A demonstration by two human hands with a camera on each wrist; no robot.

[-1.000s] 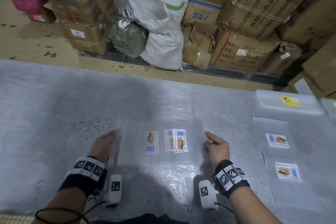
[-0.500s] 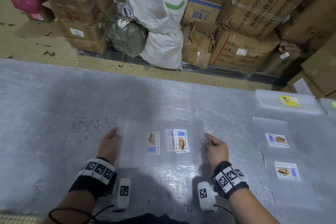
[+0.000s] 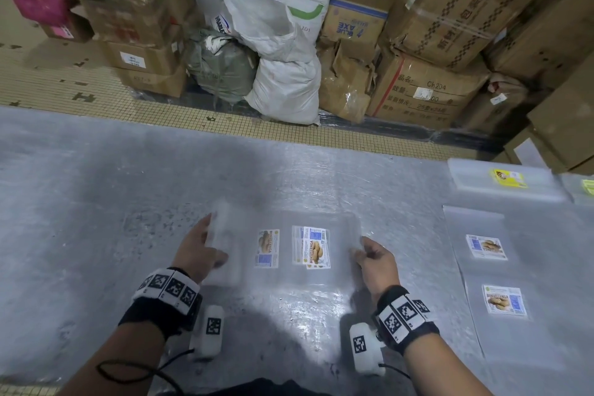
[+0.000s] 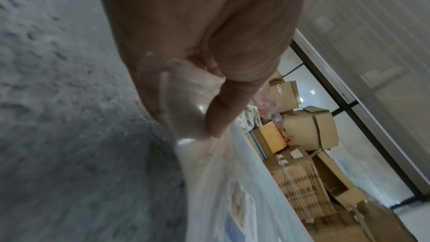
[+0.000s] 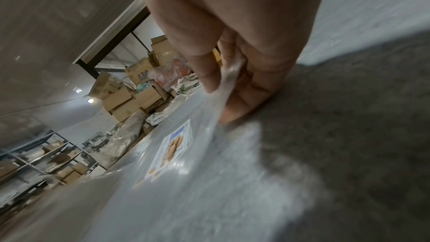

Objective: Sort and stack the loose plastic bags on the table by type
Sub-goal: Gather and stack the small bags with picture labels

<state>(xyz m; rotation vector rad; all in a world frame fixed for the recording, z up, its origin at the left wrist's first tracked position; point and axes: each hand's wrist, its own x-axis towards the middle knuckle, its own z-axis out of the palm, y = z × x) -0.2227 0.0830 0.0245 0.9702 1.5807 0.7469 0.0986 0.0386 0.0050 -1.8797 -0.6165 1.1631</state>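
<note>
A small stack of clear plastic bags [image 3: 289, 247] with biscuit labels lies on the grey table in front of me. My left hand [image 3: 196, 251] pinches the stack's left edge and lifts it, so that side curls up; thumb and fingers clamp the film [image 4: 186, 117] in the left wrist view. At the right edge my right hand [image 3: 374, 262] pinches the bags [image 5: 223, 87] between thumb and fingers. Two more bags with the same label [image 3: 487, 246] [image 3: 504, 302] lie flat at the right.
A thicker pile of clear bags with a yellow label [image 3: 501, 178] sits at the far right, another pile [image 3: 585, 186] at the frame edge. Beyond the table edge [image 3: 289, 132] stand cardboard boxes [image 3: 427, 90] and white sacks [image 3: 283, 87] on a tiled floor.
My left hand moved right onto the stack's left edge, pinched it and raised it. My right hand closed on the right edge. The stack's left side now curls upward.
</note>
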